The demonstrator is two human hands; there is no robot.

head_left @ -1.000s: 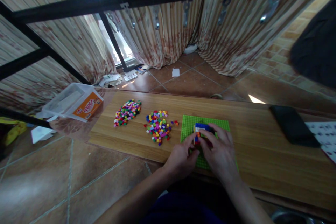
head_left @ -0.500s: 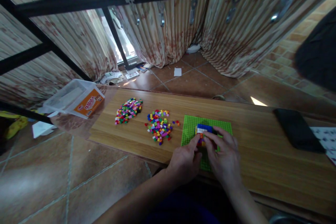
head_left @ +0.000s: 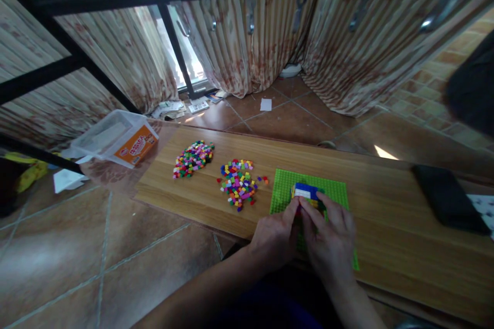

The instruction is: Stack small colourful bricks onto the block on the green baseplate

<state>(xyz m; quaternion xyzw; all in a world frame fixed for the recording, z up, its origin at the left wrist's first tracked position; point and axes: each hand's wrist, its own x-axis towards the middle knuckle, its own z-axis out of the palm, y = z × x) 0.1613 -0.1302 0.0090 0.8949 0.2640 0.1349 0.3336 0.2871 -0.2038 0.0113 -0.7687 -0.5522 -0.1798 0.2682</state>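
A small model of toy building bricks [head_left: 304, 191], blue and white on top with yellow and other colours lower down, stands on a green studded baseplate [head_left: 283, 182]. My left hand [head_left: 275, 236] is closed at the near left side of the model, its index fingertip against it. From the right, my right hand [head_left: 332, 234] grips the model, one finger reaching along its right side. The fingertips of both hands meet at the near edge, which hides that part and any small brick between them.
Two heaps of loose coloured bricks, a far-left heap [head_left: 193, 158] and a nearer heap [head_left: 238, 185], lie on the wooden table [head_left: 185, 198]. A clear plastic box [head_left: 111, 136] with an orange label stands at its left end. To the right lies a black phone-like object [head_left: 450, 199] beside printed paper [head_left: 478, 208].
The view has shifted slightly. My fingertips have drawn together at the near edge of the model, and more of its white and blue top shows.
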